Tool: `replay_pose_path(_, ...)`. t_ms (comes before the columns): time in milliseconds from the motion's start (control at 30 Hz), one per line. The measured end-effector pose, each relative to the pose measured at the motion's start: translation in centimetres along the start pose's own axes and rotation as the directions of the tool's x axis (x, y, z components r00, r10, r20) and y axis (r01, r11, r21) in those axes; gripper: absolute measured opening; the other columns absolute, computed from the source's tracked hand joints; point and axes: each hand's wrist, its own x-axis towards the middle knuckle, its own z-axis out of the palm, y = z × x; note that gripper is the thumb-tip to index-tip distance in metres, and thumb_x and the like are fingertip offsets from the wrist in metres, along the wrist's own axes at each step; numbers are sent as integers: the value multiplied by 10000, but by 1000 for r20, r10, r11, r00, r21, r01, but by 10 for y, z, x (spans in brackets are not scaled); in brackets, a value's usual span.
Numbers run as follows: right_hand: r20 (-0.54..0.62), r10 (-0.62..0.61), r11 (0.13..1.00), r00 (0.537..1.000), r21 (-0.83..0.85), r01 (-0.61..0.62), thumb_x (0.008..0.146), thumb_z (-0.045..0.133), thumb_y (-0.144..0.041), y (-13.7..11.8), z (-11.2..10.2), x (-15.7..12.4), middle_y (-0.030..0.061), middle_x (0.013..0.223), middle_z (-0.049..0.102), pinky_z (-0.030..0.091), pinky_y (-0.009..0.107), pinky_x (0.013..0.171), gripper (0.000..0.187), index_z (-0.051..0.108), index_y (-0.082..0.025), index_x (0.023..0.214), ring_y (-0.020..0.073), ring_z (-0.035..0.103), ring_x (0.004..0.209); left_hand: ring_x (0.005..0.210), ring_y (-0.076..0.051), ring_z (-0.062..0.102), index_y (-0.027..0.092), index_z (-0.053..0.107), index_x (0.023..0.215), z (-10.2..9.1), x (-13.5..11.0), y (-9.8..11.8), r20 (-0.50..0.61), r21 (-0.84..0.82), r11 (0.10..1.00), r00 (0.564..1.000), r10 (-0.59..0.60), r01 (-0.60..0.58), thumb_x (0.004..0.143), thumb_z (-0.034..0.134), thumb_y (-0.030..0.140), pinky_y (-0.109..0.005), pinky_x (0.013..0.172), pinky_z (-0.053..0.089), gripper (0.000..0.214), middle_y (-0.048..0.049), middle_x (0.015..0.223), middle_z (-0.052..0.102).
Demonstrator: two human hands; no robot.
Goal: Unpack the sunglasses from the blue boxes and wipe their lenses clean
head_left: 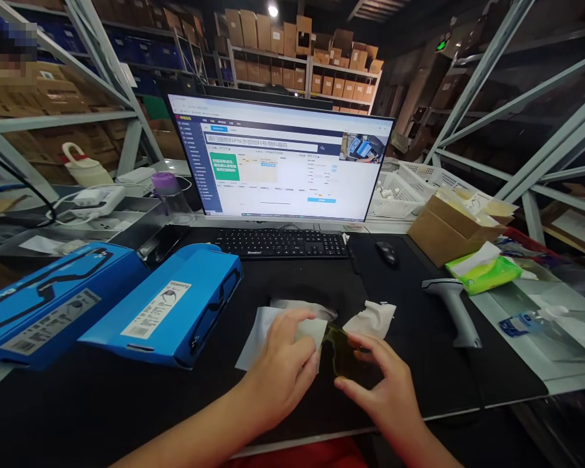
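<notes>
A thin white wipe [318, 330] is pinched in the fingers of my left hand [286, 361], against the left edge of a dark yellow-tinted lens [340, 351]. My right hand [387, 383] grips that lens from the right, thumb below and fingers above. Under and beyond my left hand lies a pale bluish-white sheet [253, 338] on the black mat. Behind the fingers is a greyish-white piece [305, 305], partly hidden; its kind I cannot make out. A crumpled white tissue [372, 318] rests just past my right fingertips.
Two blue boxes [175, 305] with white labels lie at left. Behind are a keyboard [283, 243], a lit monitor [292, 162] and a mouse [387, 253]. To the right sit a barcode scanner [454, 311], a tissue pack [487, 270] and an open cardboard box [448, 227].
</notes>
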Motion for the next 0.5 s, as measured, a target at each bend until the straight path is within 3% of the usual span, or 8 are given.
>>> replay_pose_path(100,81,-177,984,981,-5,178,699,834,-184,-6,10,-1,88,1162,734,612,419,889,577,638,-254,1237,282,704,1049,1259,-288,446,195,561,752,-4,2,2,0,3,1000,1000,10,-10,920,462,172,-474,1044,433,196,-109,1350,490)
replay_pose_path(200,182,-385,922,905,22,388,797,753,-163,-13,15,4,86,1212,722,575,432,962,551,592,-263,1315,267,681,1109,1264,-297,438,196,594,765,-10,3,4,-1,15,1000,1000,2,-2,917,470,179,-491,1049,428,197,-103,1363,489)
replay_pose_path(300,201,-464,881,862,10,472,842,700,-143,-18,12,15,76,1229,719,563,425,978,507,594,-270,1321,252,680,1118,1270,-300,431,197,617,766,-18,1,5,-8,33,999,1000,8,-8,914,474,186,-498,1064,418,206,-100,1367,491)
replay_pose_path(367,175,-379,924,909,18,382,797,760,-184,-20,7,25,82,1217,724,578,435,946,495,632,-265,1268,268,689,1095,1276,-302,421,198,615,759,-22,-2,6,-8,49,999,1000,17,-17,913,481,194,-492,1063,422,204,-99,1372,486)
replay_pose_path(433,180,-159,985,971,92,144,708,845,-254,-22,3,34,89,1165,740,618,417,851,510,674,-248,1188,281,708,1038,1285,-305,407,200,605,749,-25,-6,7,-15,69,997,1000,28,-27,913,484,194,-491,1058,425,204,-97,1381,473)
replay_pose_path(500,266,61,972,962,203,-118,650,883,-309,-23,1,40,84,1099,753,638,383,761,510,699,-228,1119,278,720,991,1296,-310,391,200,596,741,-26,-9,8,-26,92,995,999,41,-39,909,484,179,-504,1070,406,203,-92,1394,457)
